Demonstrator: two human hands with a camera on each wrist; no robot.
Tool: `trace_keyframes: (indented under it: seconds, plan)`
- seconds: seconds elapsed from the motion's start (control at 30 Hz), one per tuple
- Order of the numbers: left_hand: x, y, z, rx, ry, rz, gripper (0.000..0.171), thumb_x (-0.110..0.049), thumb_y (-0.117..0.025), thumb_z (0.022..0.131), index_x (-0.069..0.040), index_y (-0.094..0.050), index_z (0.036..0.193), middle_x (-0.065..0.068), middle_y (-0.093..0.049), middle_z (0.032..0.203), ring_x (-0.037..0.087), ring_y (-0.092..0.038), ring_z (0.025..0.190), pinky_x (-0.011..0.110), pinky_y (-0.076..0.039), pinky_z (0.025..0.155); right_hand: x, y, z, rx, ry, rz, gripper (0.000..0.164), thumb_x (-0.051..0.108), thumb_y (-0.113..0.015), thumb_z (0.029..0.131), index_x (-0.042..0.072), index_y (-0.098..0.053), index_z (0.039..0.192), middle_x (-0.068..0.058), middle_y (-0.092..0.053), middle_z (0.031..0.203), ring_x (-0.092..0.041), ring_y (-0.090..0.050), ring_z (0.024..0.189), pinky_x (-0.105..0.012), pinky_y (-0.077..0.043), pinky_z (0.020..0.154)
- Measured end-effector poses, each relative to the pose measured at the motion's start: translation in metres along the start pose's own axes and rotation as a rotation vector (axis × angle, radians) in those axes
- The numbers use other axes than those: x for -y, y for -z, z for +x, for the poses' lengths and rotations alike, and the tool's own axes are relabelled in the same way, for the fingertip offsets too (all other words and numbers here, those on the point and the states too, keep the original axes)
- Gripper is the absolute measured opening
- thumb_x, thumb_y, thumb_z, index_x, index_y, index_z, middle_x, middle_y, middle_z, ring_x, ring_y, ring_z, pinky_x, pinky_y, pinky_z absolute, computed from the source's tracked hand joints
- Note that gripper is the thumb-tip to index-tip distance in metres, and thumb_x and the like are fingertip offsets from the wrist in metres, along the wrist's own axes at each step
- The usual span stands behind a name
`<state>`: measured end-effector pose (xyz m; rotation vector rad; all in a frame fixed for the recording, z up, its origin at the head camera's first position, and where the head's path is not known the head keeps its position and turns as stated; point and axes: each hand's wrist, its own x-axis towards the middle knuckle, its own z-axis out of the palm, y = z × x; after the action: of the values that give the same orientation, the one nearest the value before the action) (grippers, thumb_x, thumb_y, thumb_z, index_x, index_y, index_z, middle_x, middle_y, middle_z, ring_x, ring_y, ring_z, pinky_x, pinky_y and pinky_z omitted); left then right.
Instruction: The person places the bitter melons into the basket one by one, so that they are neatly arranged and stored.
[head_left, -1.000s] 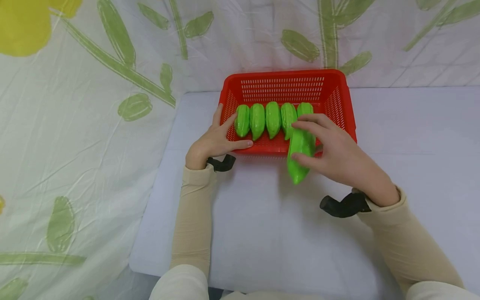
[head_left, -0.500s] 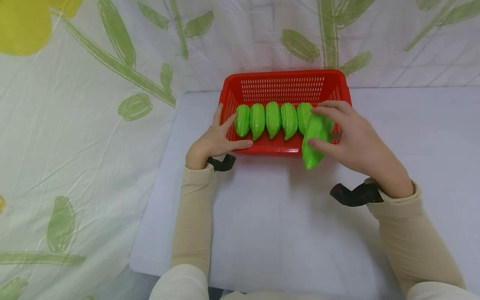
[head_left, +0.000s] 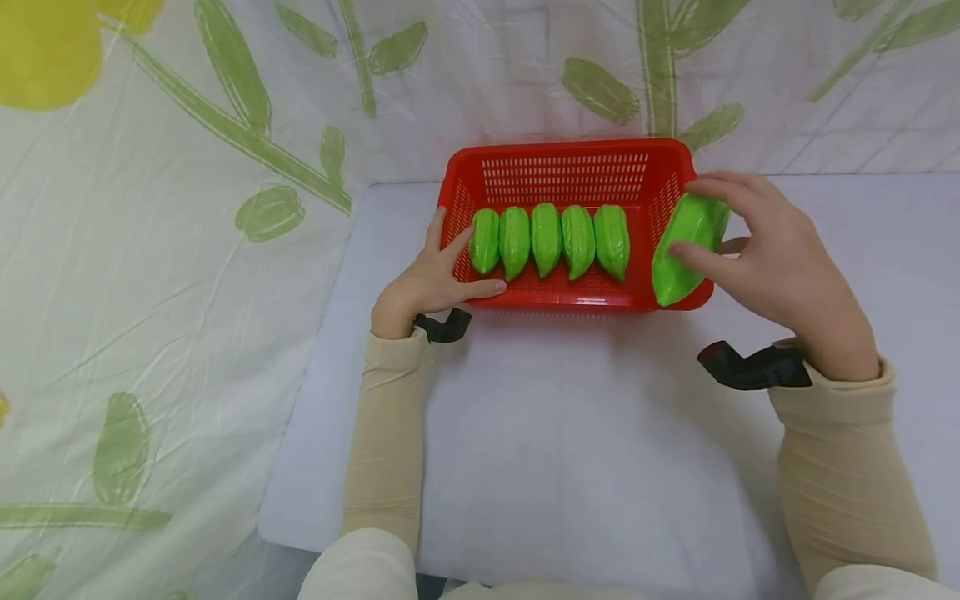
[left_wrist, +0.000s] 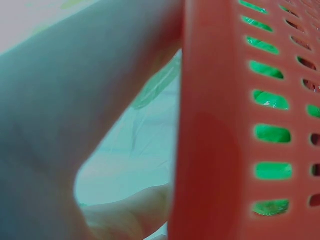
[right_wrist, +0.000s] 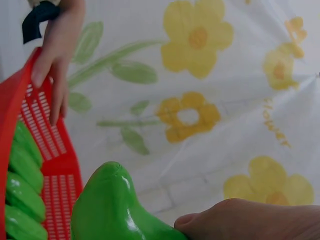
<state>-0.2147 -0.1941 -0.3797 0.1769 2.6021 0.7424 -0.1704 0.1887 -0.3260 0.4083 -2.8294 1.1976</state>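
In the head view, my right hand (head_left: 787, 267) grips a glossy green ridged fruit, a star fruit (head_left: 686, 246), between thumb and fingers. Its pointed end is towards me. From above, the fruit overlaps the right end of the red basket (head_left: 577, 152). My left hand (head_left: 423, 283) holds the basket at its front left corner, with fingers over the left rim and the thumb along the front. Several more star fruits (head_left: 546, 240) lie side by side inside. The right wrist view shows the held star fruit (right_wrist: 112, 205) close up, beside the basket.
A white-covered table (head_left: 540, 450) carries the basket. Behind and to the left hangs a pale sheet (head_left: 480, 75) painted with plants and flowers. Black curved wrist pieces (head_left: 753, 367) stick out under both wrists.
My right hand has moved right and away from me with the star fruit, from over the basket's front edge to its right end. The left hand and basket have stayed put.
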Motion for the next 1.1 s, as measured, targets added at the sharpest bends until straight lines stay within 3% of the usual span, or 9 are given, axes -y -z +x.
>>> trace_keyframes:
  seconds: [0.27, 0.7, 0.83, 0.97, 1.1]
  plan:
    - [-0.002, 0.003, -0.002, -0.001, -0.002, 0.002, 0.110, -0.069, -0.073, 0.085, -0.030, -0.012, 0.169, -0.006, 0.030, 0.171, 0.043, -0.019, 0.159, 0.060, -0.035, 0.121, -0.010, 0.011, 0.004, -0.028, -0.053, 0.005, 0.061, 0.028, -0.075, 0.096, 0.016, -0.054, 0.152, -0.003, -0.043, 0.162, -0.033, -0.047, 0.134, 0.004, -0.038, 0.075]
    - [-0.004, 0.002, -0.003, 0.003, -0.004, -0.003, 0.110, -0.068, -0.072, 0.086, -0.028, -0.012, 0.169, -0.005, 0.028, 0.172, 0.044, -0.017, 0.159, 0.061, -0.034, 0.121, -0.009, 0.012, 0.006, -0.022, -0.037, 0.024, 0.061, 0.026, -0.075, 0.096, 0.018, -0.053, 0.153, -0.001, -0.042, 0.163, -0.032, -0.046, 0.140, 0.004, -0.039, 0.077]
    - [-0.006, 0.002, -0.005, 0.001, 0.003, -0.002, 0.110, -0.068, -0.072, 0.086, -0.027, -0.013, 0.169, -0.004, 0.028, 0.172, 0.045, -0.017, 0.159, 0.062, -0.035, 0.120, -0.007, 0.013, 0.012, -0.001, -0.047, -0.007, 0.062, 0.030, -0.075, 0.096, 0.022, -0.053, 0.154, 0.000, -0.042, 0.163, -0.030, -0.062, 0.122, 0.003, -0.039, 0.077]
    - [-0.006, 0.003, -0.005, -0.002, 0.004, 0.001, 0.111, -0.068, -0.072, 0.086, -0.027, -0.012, 0.169, -0.003, 0.028, 0.172, 0.045, -0.019, 0.158, 0.062, -0.035, 0.120, -0.007, 0.015, 0.022, 0.024, -0.045, -0.052, 0.063, 0.032, -0.075, 0.096, 0.019, -0.053, 0.154, -0.006, -0.043, 0.163, -0.038, -0.071, 0.097, 0.001, -0.038, 0.074]
    - [-0.005, 0.003, -0.004, -0.001, 0.003, -0.002, 0.110, -0.068, -0.071, 0.086, -0.026, -0.013, 0.169, -0.002, 0.026, 0.173, 0.045, -0.018, 0.158, 0.062, -0.036, 0.120, -0.005, 0.014, 0.035, 0.078, -0.026, -0.122, 0.065, 0.033, -0.072, 0.097, 0.012, -0.050, 0.155, -0.014, -0.040, 0.163, -0.044, -0.069, 0.100, -0.010, -0.044, 0.075]
